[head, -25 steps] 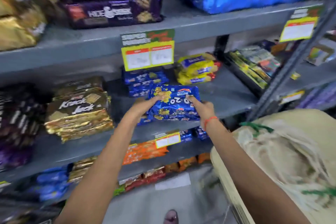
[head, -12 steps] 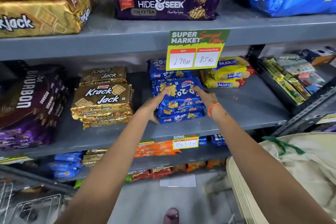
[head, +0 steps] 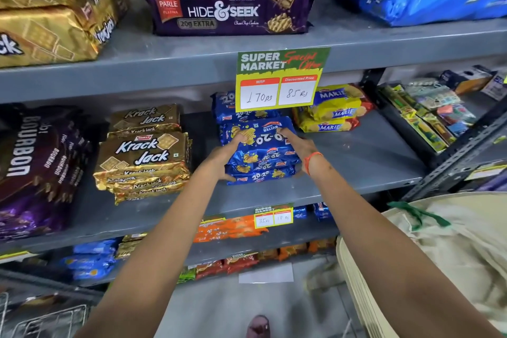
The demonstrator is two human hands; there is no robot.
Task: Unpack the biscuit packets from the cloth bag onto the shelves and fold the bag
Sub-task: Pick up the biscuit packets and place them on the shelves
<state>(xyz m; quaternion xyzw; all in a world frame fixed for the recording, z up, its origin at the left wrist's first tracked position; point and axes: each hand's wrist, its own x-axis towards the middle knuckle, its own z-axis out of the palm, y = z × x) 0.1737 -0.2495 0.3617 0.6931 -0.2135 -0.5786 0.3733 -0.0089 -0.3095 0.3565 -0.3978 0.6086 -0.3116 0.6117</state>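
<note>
20-20 packets (head: 260, 151): glossy blue plastic film, crinkled, catching glare.
Krack Jack packets (head: 142, 156): shiny gold foil-like wrap, creased at the seams.
Marie packets (head: 333, 112): glossy yellow plastic.
shelf (head: 356, 156): grey painted metal, matt, smooth, lightly scuffed.
price card (head: 279, 79): flat printed paper or card.
cloth bag (head: 452, 250): beige woven cloth, coarse, matt, with green stitching.
</note>
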